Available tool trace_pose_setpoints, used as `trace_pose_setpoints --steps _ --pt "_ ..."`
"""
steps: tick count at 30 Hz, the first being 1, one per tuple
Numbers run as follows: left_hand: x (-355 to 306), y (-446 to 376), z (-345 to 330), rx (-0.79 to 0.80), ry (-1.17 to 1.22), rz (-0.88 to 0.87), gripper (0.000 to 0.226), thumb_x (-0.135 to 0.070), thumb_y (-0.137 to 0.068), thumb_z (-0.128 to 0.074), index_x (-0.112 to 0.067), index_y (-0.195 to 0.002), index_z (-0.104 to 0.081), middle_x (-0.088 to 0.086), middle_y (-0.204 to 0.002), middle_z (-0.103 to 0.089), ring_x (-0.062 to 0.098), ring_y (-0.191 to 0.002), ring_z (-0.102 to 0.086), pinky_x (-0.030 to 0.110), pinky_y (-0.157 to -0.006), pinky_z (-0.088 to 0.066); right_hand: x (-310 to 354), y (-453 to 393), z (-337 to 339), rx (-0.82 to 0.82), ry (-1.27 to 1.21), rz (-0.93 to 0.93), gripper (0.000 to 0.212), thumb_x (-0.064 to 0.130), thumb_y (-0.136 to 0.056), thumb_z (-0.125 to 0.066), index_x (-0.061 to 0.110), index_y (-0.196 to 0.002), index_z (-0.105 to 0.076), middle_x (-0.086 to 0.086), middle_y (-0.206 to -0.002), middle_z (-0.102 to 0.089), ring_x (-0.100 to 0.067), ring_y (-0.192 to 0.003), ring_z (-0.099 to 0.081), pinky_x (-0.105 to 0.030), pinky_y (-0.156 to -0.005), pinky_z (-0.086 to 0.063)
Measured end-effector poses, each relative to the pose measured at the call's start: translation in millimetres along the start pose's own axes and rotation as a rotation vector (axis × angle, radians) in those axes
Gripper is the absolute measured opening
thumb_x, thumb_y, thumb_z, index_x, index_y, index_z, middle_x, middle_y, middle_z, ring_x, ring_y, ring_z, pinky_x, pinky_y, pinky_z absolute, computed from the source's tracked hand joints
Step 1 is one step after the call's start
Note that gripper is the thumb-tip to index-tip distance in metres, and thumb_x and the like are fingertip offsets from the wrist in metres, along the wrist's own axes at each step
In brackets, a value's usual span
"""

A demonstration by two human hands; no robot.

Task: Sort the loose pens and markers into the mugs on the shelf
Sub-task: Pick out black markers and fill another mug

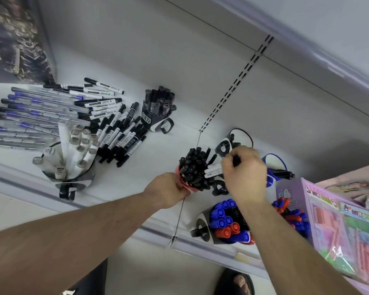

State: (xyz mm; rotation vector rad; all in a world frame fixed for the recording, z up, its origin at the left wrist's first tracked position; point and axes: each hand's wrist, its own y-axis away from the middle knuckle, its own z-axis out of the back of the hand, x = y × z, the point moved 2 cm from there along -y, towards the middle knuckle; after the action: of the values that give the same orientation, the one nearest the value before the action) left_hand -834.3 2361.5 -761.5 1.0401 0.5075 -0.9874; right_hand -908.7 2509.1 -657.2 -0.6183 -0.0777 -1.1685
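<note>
At the centre of the frame the left hand (168, 189) grips the side of a red mug (184, 184) crammed with black-capped pens (193, 167) on the white shelf (158, 150). Just right of it, the right hand (244, 169) is curled around a black-and-white marker (213, 170), its barrel lying across the mug's pens. A loose pile of black-capped white markers (117, 133) lies in the left-centre, well apart from the mug.

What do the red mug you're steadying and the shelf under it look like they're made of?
Red mug: looks like glazed ceramic, smooth and slightly shiny where it shows beside the left hand; plastic is possible. Shelf: likely white painted metal, matte and flat, with a slotted upright behind it.
</note>
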Motion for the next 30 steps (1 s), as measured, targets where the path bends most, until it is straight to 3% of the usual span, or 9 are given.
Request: trace_pose_setpoints --steps 3,6,9,11,16,19,24,27,30 --pt "0 -1 -4 0.017 0.013 -0.019 0.017 -0.035 -0.083 -0.067 -0.024 -0.07 -0.071 -0.002 -0.077 -0.072 0.015 -0.067 -0.06 0.019 -0.05 -0.04 2 8 -23 0.087 -0.027 0.013 0.01 0.008 -0.089 -0.058 0.007 -0.09 -0.067 -0.01 -0.091 -0.065 -0.024 -0.075 -0.059 -0.032 -0.063 -0.048" --pt "4 -2 -6 0.014 0.031 -0.035 0.016 -0.033 -0.084 -0.065 -0.02 -0.083 -0.075 -0.002 -0.079 -0.073 0.015 -0.075 -0.065 0.022 -0.062 -0.048 6 11 -35 0.171 0.01 0.043 0.03 0.024 -0.094 -0.049 0.008 -0.113 -0.066 -0.011 -0.114 -0.066 -0.032 -0.103 -0.059 -0.037 -0.086 -0.044" --pt "7 -3 -7 0.013 0.014 -0.056 0.017 -0.032 -0.084 -0.063 -0.02 -0.087 -0.074 -0.002 -0.079 -0.073 0.015 -0.075 -0.064 0.022 -0.061 -0.045 6 18 -46 0.533 0.246 0.031 0.058 0.05 -0.101 -0.023 0.02 -0.15 -0.035 0.0 -0.161 -0.023 -0.03 -0.146 -0.017 -0.049 -0.117 -0.015" --pt "7 -4 -8 0.017 0.015 -0.057 0.017 -0.032 -0.084 -0.061 -0.019 -0.089 -0.072 -0.001 -0.082 -0.073 0.017 -0.08 -0.065 0.025 -0.066 -0.049 1 16 -50 0.763 0.301 -0.017 0.074 0.064 -0.096 -0.008 0.023 -0.157 -0.003 0.007 -0.164 0.012 -0.022 -0.15 0.015 -0.049 -0.12 0.009" --pt "7 -3 -8 0.0 0.013 -0.053 0.016 -0.029 -0.084 -0.06 -0.015 -0.086 -0.068 0.002 -0.084 -0.073 0.021 -0.082 -0.066 0.028 -0.068 -0.049 8 6 -44 0.818 0.416 0.053 0.092 0.08 -0.085 -0.004 0.024 -0.155 0.013 0.001 -0.159 0.029 -0.019 -0.145 0.032 -0.048 -0.116 0.021" --pt "0 3 -3 -0.008 -0.042 -0.091 0.014 -0.029 -0.086 -0.057 -0.016 -0.083 -0.062 0.002 -0.085 -0.072 0.023 -0.084 -0.065 0.027 -0.063 -0.046 10 17 -46 0.869 0.45 0.1 0.094 0.082 -0.082 -0.004 0.024 -0.154 0.016 0.003 -0.16 0.027 -0.017 -0.145 0.029 -0.05 -0.119 0.016" --pt "-27 46 31 -0.191 -0.298 -0.261 0.024 -0.025 -0.087 -0.058 -0.015 -0.108 -0.057 0.001 -0.105 -0.069 0.023 -0.099 -0.062 0.031 -0.079 -0.049 21 13 -31 0.817 0.374 0.062 0.094 0.082 -0.08 -0.002 0.028 -0.157 0.002 0.004 -0.163 0.016 -0.015 -0.148 0.023 -0.049 -0.118 0.017" --pt "-34 79 70 -0.361 -0.381 -0.427 0.021 -0.018 -0.087 -0.055 -0.02 -0.107 -0.059 -0.002 -0.106 -0.066 0.019 -0.101 -0.058 0.032 -0.082 -0.049 48 25 -18 0.424 0.093 0.122 0.084 0.069 -0.082 -0.023 0.018 -0.146 -0.044 -0.006 -0.155 -0.039 -0.022 -0.147 -0.025 -0.045 -0.12 -0.009" --pt "-25 106 117 -0.563 -0.355 -0.514 0.028 -0.016 -0.083 -0.061 -0.017 -0.11 -0.062 -0.004 -0.105 -0.062 0.014 -0.099 -0.053 0.026 -0.082 -0.043 83 49 -20 0.317 -0.188 0.139 0.043 0.041 -0.086 -0.059 0.012 -0.116 -0.067 -0.005 -0.109 -0.069 -0.023 -0.103 -0.063 -0.031 -0.092 -0.043"
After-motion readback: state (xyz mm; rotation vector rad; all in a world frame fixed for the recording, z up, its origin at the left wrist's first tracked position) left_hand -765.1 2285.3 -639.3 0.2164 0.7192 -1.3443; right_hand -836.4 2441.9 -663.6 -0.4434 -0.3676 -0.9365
